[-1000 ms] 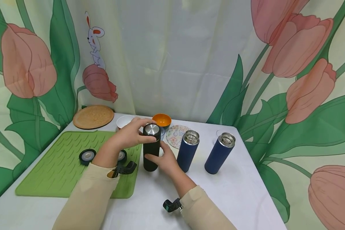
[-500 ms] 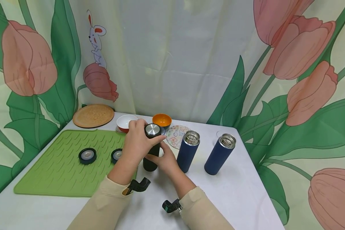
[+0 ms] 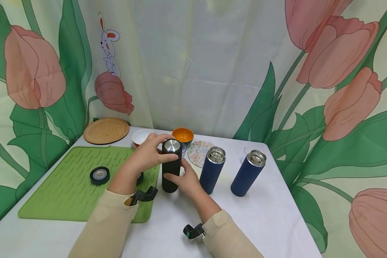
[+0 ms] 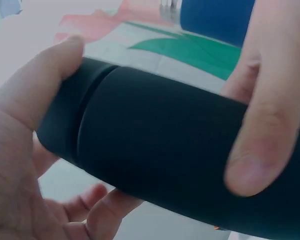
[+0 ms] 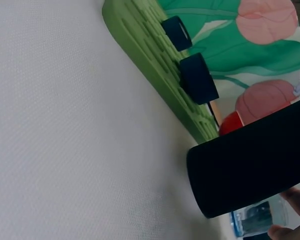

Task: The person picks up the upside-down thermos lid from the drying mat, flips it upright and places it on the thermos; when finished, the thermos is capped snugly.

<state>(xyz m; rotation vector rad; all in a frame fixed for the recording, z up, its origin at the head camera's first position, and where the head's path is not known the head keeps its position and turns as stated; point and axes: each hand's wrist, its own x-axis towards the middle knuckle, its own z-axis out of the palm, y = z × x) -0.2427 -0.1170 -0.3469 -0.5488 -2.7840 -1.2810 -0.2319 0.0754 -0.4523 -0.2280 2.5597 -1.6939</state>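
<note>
A black thermos bottle (image 3: 171,168) stands upright on the white table, its steel-topped cap (image 3: 172,145) on. My left hand (image 3: 149,154) grips the cap from the left, thumb across its near side. Lower down, my right hand (image 3: 187,180) holds the bottle's body, its thumb (image 4: 260,145) lying along the side in the left wrist view. A narrow groove shows between cap and body there. Two lidless navy bottles (image 3: 212,172) (image 3: 247,173) with steel rims stand to the right. Dark round lids (image 3: 100,175) lie on the green mat (image 3: 61,193); my left forearm partly hides one.
Along the back are a round wooden board (image 3: 106,130), a red-and-white bowl (image 3: 141,136), an orange bowl (image 3: 182,135) and a round floral mat (image 3: 197,153). A clear container (image 5: 265,217) sits behind the black bottle. A tulip-print curtain (image 3: 196,71) hangs behind the table.
My left hand turned rightward round the cap, then swung back left to nearly its earlier pose. The right hand and black thermos bottle stay in place.
</note>
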